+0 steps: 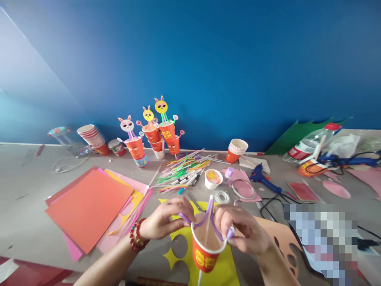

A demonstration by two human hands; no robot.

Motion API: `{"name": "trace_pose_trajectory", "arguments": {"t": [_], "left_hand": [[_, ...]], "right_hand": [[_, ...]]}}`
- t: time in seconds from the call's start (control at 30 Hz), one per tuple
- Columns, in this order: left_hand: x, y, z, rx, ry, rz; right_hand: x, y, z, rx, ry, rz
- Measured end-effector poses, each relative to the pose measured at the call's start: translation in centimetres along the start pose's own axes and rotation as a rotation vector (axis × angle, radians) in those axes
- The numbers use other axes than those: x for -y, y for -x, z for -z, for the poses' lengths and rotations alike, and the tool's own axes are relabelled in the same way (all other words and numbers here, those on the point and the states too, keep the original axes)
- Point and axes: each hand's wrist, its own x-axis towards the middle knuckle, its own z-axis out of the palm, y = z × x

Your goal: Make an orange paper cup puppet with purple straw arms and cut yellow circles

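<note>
An orange-red paper cup [205, 256] with yellow characters is in front of me, a white stick [200, 278] sticking out below its base. Purple strips [210, 212] rise from inside the cup to a joined top and bend out over the rim on both sides. At the left rim, my left hand [169, 216], with a red bead bracelet, pinches one purple strip end. My right hand [241, 228] is closed on the other strip at the right rim, its purple end showing by the thumb. Yellow paper with cut-out holes [220, 270] lies beneath the cup.
Finished cup figures with rabbit faces [127, 126] stand by the blue wall. Coloured strips [181, 171], a small tub [213, 179], a tape roll [222, 197] and a blue glue gun [264, 178] lie ahead. Coloured paper sheets [89, 206] are left; a bottle [312, 143] stands right.
</note>
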Motion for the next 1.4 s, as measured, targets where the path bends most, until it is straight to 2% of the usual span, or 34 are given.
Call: {"name": "trace_pose_trajectory", "arguments": {"t": [0.37, 0.53, 0.67, 0.93, 1.0, 1.1, 1.3, 1.4], "left_hand": [[0.3, -0.8, 0.9, 0.197, 0.071, 0.057], [0.3, -0.8, 1.0, 0.193, 0.053, 0.037], [0.2, -0.8, 1.2, 0.241, 0.073, 0.024], [0.3, -0.9, 1.2, 0.203, 0.119, 0.061], [0.1, -1.0, 1.4, 0.257, 0.101, 0.072], [-0.4, -1.2, 2.0, 0.404, 0.047, 0.121], [-1.5, -2.6, 3.7, 0.638, -0.178, 0.144], [-1.8, -3.6, 4.1, 0.756, -0.178, 0.155]], "right_hand": [[-0.3, -0.3, -0.3, 0.035, -0.02, -0.002], [-0.2, -0.3, -0.4, 0.024, -0.014, -0.002], [-0.4, -0.4, -0.4, 0.06, -0.007, 0.006], [-0.8, -0.4, -0.3, 0.075, -0.035, 0.047], [-0.8, -0.4, -0.3, 0.081, -0.037, 0.048], [-0.8, -0.4, -0.4, 0.093, -0.044, 0.034], [-0.8, -0.5, -0.6, 0.095, -0.077, 0.005], [-1.0, -0.5, -0.5, 0.108, -0.124, 0.005]]}}
